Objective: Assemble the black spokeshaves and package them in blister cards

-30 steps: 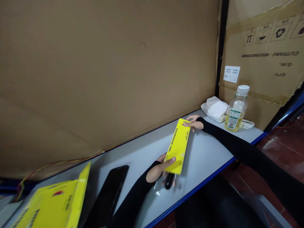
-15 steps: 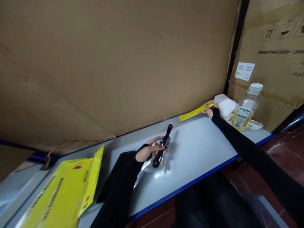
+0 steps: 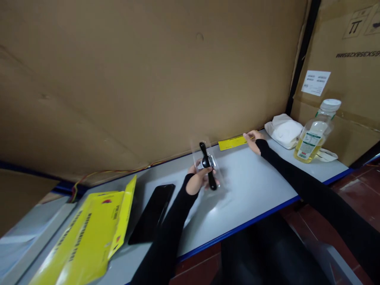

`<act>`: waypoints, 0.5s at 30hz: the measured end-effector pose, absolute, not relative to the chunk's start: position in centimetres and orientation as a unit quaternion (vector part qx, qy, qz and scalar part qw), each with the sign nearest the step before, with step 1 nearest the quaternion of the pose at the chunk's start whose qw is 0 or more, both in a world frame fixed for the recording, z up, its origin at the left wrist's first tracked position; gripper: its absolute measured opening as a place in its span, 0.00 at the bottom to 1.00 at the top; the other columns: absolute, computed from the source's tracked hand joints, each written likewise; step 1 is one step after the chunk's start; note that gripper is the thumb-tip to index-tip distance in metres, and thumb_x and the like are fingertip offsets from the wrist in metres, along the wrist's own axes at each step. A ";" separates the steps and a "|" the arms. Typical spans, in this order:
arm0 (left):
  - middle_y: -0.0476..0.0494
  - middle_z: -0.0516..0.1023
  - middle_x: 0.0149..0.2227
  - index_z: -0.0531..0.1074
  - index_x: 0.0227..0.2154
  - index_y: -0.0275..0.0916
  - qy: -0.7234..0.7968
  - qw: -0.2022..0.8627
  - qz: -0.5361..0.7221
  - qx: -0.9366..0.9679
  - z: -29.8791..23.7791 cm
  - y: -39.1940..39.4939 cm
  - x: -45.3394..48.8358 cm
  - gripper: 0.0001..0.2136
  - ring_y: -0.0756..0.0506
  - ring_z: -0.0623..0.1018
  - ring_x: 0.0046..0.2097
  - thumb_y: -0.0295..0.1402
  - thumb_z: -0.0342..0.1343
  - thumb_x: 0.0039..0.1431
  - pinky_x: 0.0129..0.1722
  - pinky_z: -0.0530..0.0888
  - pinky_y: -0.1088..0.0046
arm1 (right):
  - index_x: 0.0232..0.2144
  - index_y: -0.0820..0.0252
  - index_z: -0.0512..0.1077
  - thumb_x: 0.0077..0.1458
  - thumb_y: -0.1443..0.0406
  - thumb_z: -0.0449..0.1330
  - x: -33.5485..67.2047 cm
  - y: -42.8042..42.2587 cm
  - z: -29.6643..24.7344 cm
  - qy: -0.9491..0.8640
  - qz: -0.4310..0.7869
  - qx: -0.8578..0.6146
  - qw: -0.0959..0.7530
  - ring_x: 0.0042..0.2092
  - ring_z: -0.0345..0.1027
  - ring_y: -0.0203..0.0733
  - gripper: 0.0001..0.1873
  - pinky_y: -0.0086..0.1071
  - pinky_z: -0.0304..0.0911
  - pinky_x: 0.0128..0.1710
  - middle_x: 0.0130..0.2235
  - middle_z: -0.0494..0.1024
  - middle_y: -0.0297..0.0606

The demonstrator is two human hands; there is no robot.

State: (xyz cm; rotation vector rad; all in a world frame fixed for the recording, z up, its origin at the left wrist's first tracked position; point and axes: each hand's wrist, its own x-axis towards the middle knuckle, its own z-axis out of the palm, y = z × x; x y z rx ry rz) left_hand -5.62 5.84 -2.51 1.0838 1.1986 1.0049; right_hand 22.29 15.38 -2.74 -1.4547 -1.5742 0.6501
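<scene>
My left hand [image 3: 198, 180] is closed around a clear plastic blister pack [image 3: 209, 168] with a black tool inside, held upright just above the white table [image 3: 261, 186]. My right hand [image 3: 252, 140] reaches far back toward the cardboard wall, its fingers resting on the end of a yellow card [image 3: 233, 142] that lies flat at the table's back edge. Whether those fingers pinch the card or only touch it is unclear.
A stack of yellow cards [image 3: 89, 233] lies at the front left, with a black phone [image 3: 152, 213] beside it. At the back right stand a plastic bottle of yellow liquid [image 3: 313, 136] and a white folded cloth [image 3: 283, 130]. Cardboard sheets [image 3: 148, 79] wall off the back.
The yellow card was pulled off the blister pack and carried by my right hand to the back of the table. My left hand lifted and turned the pack upright.
</scene>
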 end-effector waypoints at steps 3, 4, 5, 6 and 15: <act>0.46 0.80 0.33 0.54 0.66 0.43 0.609 0.503 0.390 0.474 -2.0 5.4 -1.5 0.34 0.38 0.83 0.23 0.35 0.61 0.60 0.15 0.69 0.71 | 0.37 0.57 0.74 0.62 0.38 0.62 16.4 13.1 -3.5 -0.590 0.434 -0.524 0.436 0.32 0.74 0.44 0.29 0.35 0.73 0.32 0.30 0.76 0.39; 0.45 0.80 0.33 0.56 0.66 0.43 0.639 0.454 0.365 0.502 -1.5 4.9 -0.4 0.33 0.39 0.82 0.23 0.36 0.61 0.60 0.18 0.71 0.70 | 0.36 0.58 0.74 0.62 0.37 0.62 14.6 12.5 -3.8 -0.573 0.485 -0.501 0.432 0.30 0.73 0.43 0.30 0.34 0.73 0.30 0.28 0.76 0.38; 0.43 0.81 0.34 0.59 0.66 0.42 0.656 0.397 0.340 0.545 -0.7 4.4 0.5 0.33 0.39 0.83 0.25 0.37 0.62 0.59 0.23 0.74 0.68 | 0.34 0.58 0.73 0.62 0.36 0.61 13.1 11.9 -4.0 -0.554 0.529 -0.479 0.428 0.29 0.73 0.42 0.31 0.33 0.72 0.29 0.26 0.75 0.37; 0.41 0.82 0.36 0.62 0.65 0.41 0.663 0.345 0.313 0.586 0.1 3.8 1.2 0.33 0.38 0.85 0.31 0.36 0.64 0.58 0.29 0.77 0.66 | 0.33 0.58 0.73 0.63 0.36 0.59 12.0 11.4 -4.2 -0.535 0.568 -0.461 0.423 0.29 0.73 0.41 0.31 0.32 0.72 0.29 0.25 0.75 0.37; 0.41 0.85 0.38 0.66 0.66 0.42 0.684 0.300 0.244 0.619 3.4 3.0 -2.1 0.30 0.39 0.84 0.34 0.31 0.60 0.59 0.33 0.77 0.68 | 0.33 0.61 0.71 0.72 0.52 0.54 12.8 10.0 -4.5 -0.408 0.772 -0.398 0.283 0.28 0.76 0.41 0.21 0.31 0.75 0.27 0.28 0.78 0.42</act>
